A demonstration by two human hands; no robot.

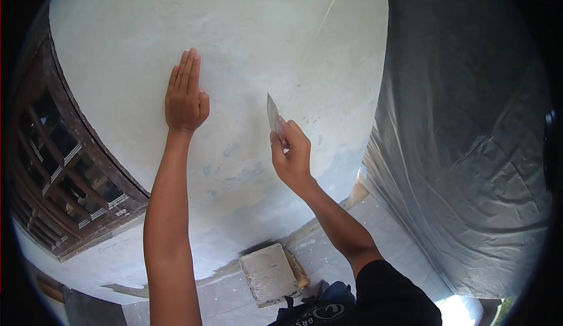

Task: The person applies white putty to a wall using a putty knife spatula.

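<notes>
A pale, plastered wall (pixel 252 44) stretches in front of me, with grey patches and small dark specks. My left hand (pixel 186 94) lies flat against it at the upper left, fingers straight and held side by side, nothing in it. To the right, my right hand (pixel 291 153) grips a putty knife (pixel 274 115) with a thin metal blade. The blade points up and slightly left, seen nearly edge-on. I cannot tell whether its edge touches the wall. The knife's handle is mostly hidden in my fingers.
A dark wooden window frame (pixel 88 126) with bars borders the wall on the left. Black plastic sheeting (pixel 463 150) hangs along the right. Below, a square, plaster-smeared container (pixel 267 274) sits on the grey, spattered floor (pixel 387 232) by the wall's foot.
</notes>
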